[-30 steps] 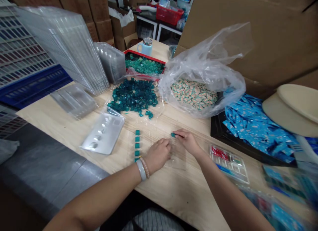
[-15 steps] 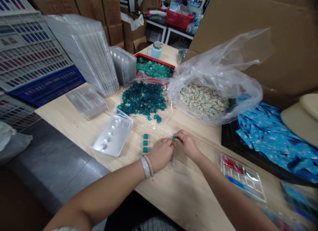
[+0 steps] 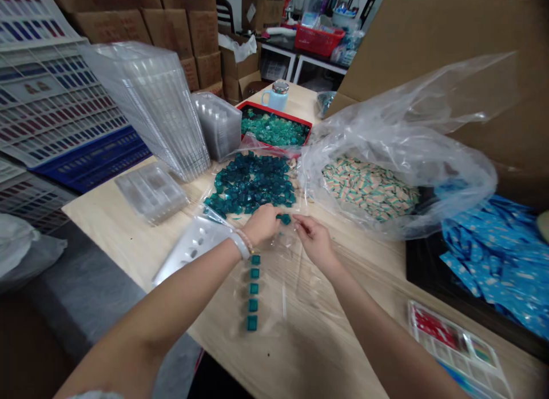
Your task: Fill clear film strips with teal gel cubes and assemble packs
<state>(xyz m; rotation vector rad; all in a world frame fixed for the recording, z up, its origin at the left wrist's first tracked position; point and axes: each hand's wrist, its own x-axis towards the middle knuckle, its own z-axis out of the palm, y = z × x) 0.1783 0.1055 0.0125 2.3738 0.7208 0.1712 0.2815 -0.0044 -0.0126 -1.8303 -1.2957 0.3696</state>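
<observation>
My left hand (image 3: 262,224), with a bracelet and a pale band at the wrist, reaches to the near edge of a teal pile. Its bent fingertips are at a small teal square piece (image 3: 284,219) and appear to pinch it. Just to the right, my right hand (image 3: 316,240) has its index finger and thumb slightly apart, with nothing visible between them. Several teal squares (image 3: 254,288) lie in a straight column on clear plastic film below my left wrist. The pile of teal pieces (image 3: 251,182) spreads over a clear bag beyond my hands.
A clear bag of striped pieces (image 3: 371,187) stands at right, beside blue packets (image 3: 497,256). Clear plastic trays (image 3: 150,192) and a tall stack (image 3: 154,113) are at left. A red-rimmed tray (image 3: 309,130) and a blue mug (image 3: 277,97) stand behind. A compartment box (image 3: 458,347) lies lower right.
Both hands have moved away from me, toward the teal pile, and my left hand now meets the loose piece at its edge. More of the square column shows. The view has shifted slightly.
</observation>
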